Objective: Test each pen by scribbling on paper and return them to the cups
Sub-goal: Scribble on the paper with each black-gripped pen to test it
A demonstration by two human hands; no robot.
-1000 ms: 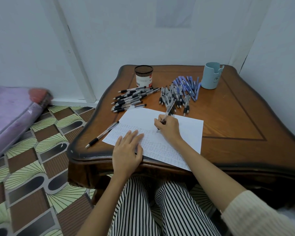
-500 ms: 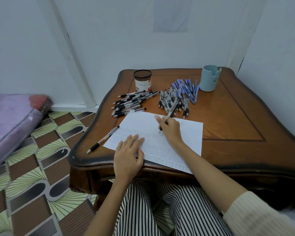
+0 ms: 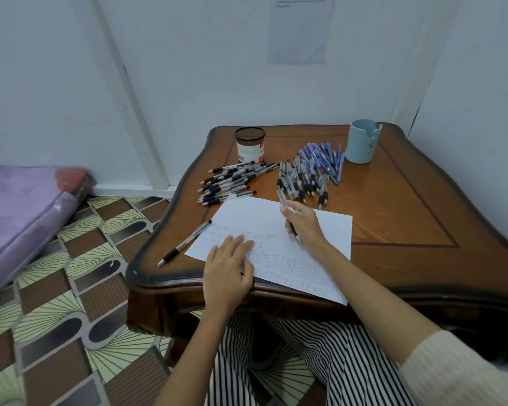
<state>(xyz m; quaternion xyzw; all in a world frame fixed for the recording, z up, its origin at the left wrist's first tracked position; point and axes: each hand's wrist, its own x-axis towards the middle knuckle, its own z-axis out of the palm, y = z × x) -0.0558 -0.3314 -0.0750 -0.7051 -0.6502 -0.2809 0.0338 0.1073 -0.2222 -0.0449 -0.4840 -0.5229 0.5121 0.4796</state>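
So, count-wise: one sheet of paper [image 3: 320, 230] on the desk [image 3: 408, 215] and two cups at the back, a black mesh cup [image 3: 250, 145] on the left and a light blue cup [image 3: 362, 145] on the right, both upright. Three heaps of pens lie between the cups and the sheet: black-grip pens [image 3: 232, 183] fanned out in front of the mesh cup, a middle bunch [image 3: 299, 180], and blue pens [image 3: 323, 159] just beside the blue cup. They overlap way too much to get a real number per heap. There's also one loose pen [image 3: 185, 243] lying at an angle with its top end right at the paper's left edge, and one held pen [image 3: 285, 200].

The right hand [image 3: 304, 224] has its fingers curled round that pen in a writing grip over the upper middle of the sheet. The tip points down at it, but I can't tell if it touches. The left hand [image 3: 228, 271] lies flat, fingers straight and close together, pressing the near left part of the paper. Rows of small scribbles cover the lower half.
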